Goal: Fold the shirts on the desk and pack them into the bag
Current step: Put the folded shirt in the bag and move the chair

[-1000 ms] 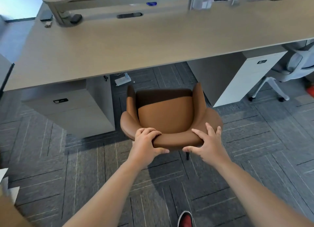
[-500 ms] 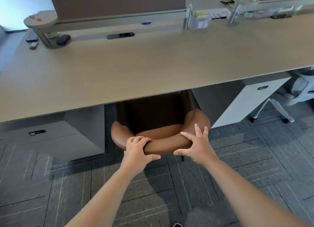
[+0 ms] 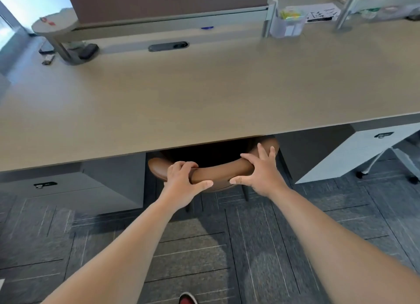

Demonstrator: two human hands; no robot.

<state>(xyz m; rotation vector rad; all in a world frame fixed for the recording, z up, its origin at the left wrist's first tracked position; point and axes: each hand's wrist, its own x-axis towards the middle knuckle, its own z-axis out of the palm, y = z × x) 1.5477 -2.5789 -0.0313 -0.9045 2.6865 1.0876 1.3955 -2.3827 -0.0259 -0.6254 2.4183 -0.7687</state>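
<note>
No shirt or bag shows in the head view. A brown leather chair (image 3: pixel 219 170) sits mostly tucked under the long beige desk (image 3: pixel 204 94), with only its backrest top and one arm showing. My left hand (image 3: pixel 183 183) grips the backrest on its left, fingers curled over the top and thumb underneath. On the backrest's right end, my right hand (image 3: pixel 261 175) presses with spread, fairly straight fingers and the thumb pointing left.
Drawer cabinets stand under the desk at left (image 3: pixel 68 190) and right (image 3: pixel 354 153). A white office chair's legs (image 3: pixel 404 160) show at far right. At the desk's back are a monitor-arm base (image 3: pixel 66 51), a clear holder (image 3: pixel 287 22) and papers (image 3: pixel 322 13). Grey carpet tiles (image 3: pixel 204 247) cover the floor.
The brown chair has slid forward under the desk with both hands on its backrest. Its seat, visible before, is now hidden, and my view has moved closer to the desk.
</note>
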